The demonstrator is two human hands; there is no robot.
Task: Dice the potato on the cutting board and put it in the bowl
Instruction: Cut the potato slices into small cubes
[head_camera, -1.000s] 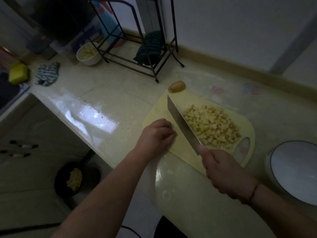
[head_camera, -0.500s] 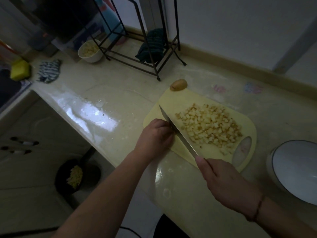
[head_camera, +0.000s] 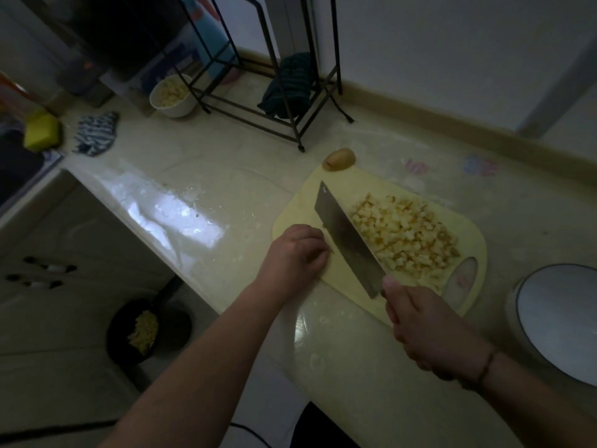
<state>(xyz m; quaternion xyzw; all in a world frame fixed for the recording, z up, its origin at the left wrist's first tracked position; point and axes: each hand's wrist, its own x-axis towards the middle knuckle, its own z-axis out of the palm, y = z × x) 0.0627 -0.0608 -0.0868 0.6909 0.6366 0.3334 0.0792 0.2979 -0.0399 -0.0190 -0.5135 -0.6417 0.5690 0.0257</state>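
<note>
On glossy pale countertop (head_camera: pixel 226 176): cutting board (head_camera: pixel 303 195); wire rack (head_camera: pixel 274 101) at 12 o'clock. Right hand (head_camera: pixel 429 331) grips cleaver (head_camera: pixel 347 240); left hand (head_camera: pixel 295 253) curled, contents unclear.

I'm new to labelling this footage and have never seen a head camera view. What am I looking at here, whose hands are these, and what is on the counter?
There is no machine here. A camera worn on a person's head looks down at their own two bare hands. The right hand grips the handle of a cleaver, with the blade over a pale yellow cutting board. The left hand rests curled on the board beside the blade; whether it holds a piece is hidden. A pile of diced potato lies on the board, and a whole potato sits at its far edge. A white bowl stands to the right.
</note>
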